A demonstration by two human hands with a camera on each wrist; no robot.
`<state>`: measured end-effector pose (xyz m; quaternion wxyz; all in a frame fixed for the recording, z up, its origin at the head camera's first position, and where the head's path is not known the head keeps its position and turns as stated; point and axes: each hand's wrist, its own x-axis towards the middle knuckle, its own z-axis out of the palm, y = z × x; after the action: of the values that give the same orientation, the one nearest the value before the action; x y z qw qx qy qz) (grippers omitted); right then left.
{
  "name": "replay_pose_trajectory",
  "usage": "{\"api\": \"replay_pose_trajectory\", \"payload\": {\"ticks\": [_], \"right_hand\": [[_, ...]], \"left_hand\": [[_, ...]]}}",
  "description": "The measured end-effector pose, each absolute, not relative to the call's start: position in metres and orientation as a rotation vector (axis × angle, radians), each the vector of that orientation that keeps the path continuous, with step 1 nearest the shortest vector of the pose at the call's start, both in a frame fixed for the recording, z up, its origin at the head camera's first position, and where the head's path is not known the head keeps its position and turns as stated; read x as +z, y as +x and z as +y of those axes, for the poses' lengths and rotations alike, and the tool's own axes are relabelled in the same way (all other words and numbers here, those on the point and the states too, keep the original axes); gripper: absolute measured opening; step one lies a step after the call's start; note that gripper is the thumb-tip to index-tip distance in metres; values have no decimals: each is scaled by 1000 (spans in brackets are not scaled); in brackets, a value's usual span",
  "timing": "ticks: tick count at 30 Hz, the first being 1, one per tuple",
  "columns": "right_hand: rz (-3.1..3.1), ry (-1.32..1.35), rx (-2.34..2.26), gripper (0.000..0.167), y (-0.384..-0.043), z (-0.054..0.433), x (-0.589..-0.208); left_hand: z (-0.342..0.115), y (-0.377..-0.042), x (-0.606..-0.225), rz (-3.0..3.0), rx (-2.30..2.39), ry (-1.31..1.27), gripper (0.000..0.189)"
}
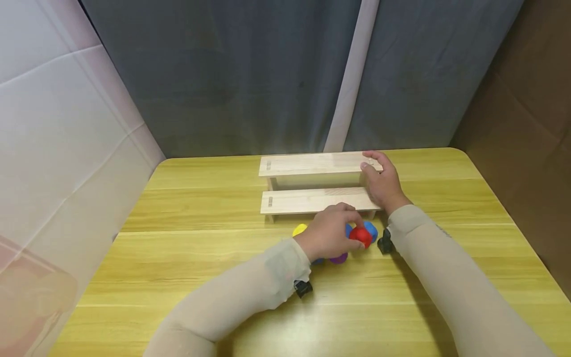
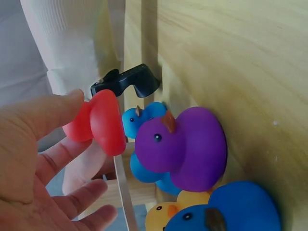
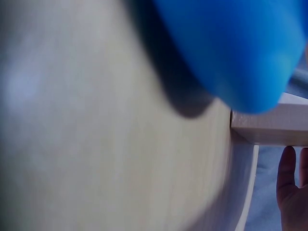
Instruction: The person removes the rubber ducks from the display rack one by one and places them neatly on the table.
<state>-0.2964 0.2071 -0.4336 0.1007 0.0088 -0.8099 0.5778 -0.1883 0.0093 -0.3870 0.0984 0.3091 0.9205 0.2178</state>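
Note:
My left hand pinches a red rubber duck between thumb and fingers, above the other ducks. In the left wrist view the red duck is off the table, its other fingers spread loosely. My right hand grips the right end of the upper board of a two-step wooden shelf, thumb at the front and a finger over the top. Close below the left hand sit a purple duck, a blue duck and a yellow duck. Another blue duck stands beside the red one.
The lower step of the shelf stands just behind the ducks. Black wrist-camera mounts hang under both sleeves. A grey curtain closes off the table's far edge, with a white panel left and a brown one right.

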Motion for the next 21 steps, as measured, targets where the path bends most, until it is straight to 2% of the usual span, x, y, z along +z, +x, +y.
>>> {"api": "replay_pose_trajectory", "payload": {"ticks": [10,21], "right_hand": [[-2387,29,1716,42,-296,207,-432],[-2407,11,1699,42,-296,207,-434]], "left_hand": [[14,-185,-395,2718,601,951,25],[16,-178,-399,2736,547,909,31]]}}
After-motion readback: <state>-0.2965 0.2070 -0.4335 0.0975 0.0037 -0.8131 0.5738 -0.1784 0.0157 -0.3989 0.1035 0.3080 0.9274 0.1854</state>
